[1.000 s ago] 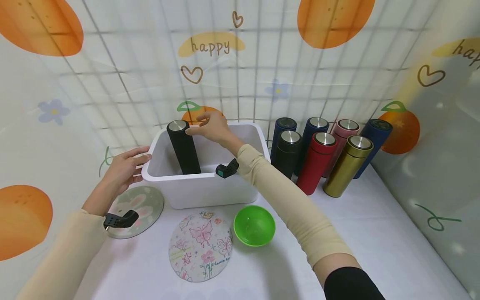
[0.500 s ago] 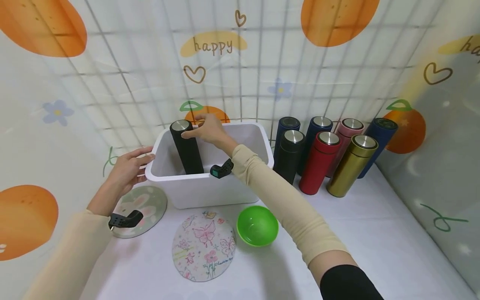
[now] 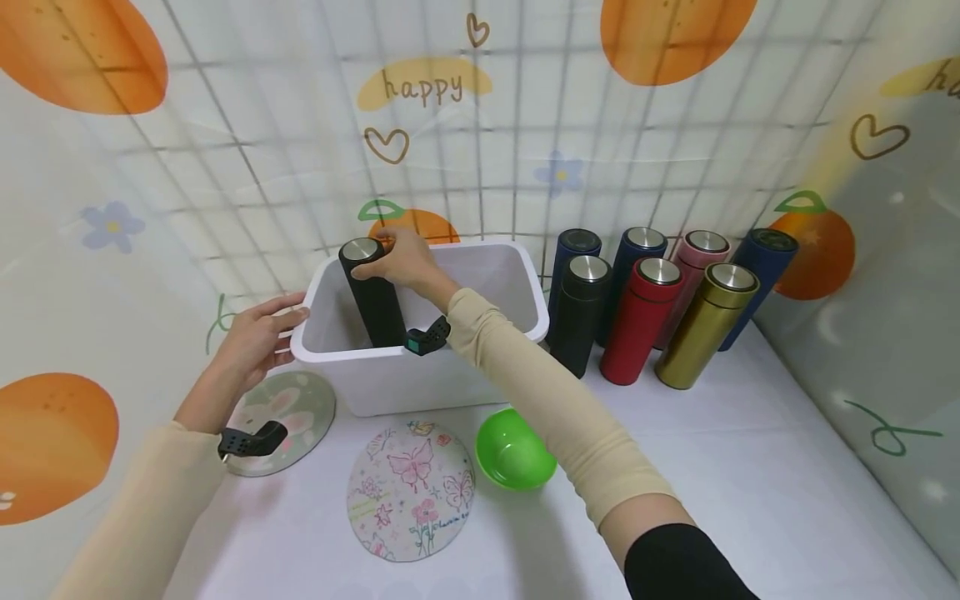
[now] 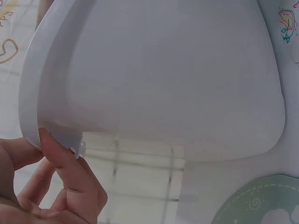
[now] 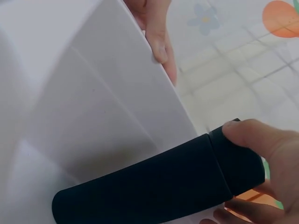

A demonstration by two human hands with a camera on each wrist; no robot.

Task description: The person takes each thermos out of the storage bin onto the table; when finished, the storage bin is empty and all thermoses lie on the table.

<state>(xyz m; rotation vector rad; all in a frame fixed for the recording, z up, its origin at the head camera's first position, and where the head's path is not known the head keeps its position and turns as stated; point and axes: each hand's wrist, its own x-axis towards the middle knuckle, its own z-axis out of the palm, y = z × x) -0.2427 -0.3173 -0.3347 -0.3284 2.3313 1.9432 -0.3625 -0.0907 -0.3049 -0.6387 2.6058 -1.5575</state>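
A black thermos bottle [image 3: 377, 308] with a silver-topped lid stands inside the left end of a white plastic bin [image 3: 427, 385]. My right hand [image 3: 407, 262] holds it by the lid end. In the right wrist view the thumb of that hand [image 5: 273, 158] lies on one side of the black bottle's cap [image 5: 236, 161], and its fingers are on the other side, partly hidden. My left hand [image 3: 253, 340] grips the bin's left rim. Seen from the left wrist, the fingers of that hand [image 4: 60, 182] pinch the rim's corner.
Several more thermos bottles, including black [image 3: 582, 312], red [image 3: 639, 325] and gold [image 3: 705, 329], stand right of the bin. In front lie a green bowl [image 3: 514, 450], a butterfly-patterned round mat [image 3: 411, 492] and a rabbit-patterned mat [image 3: 300, 417]. A patterned curtain [image 3: 300, 183] hangs behind.
My right hand has moved left, from beside the black thermos bottle's lid to a hold around it. The left hand stays on the bin's rim.
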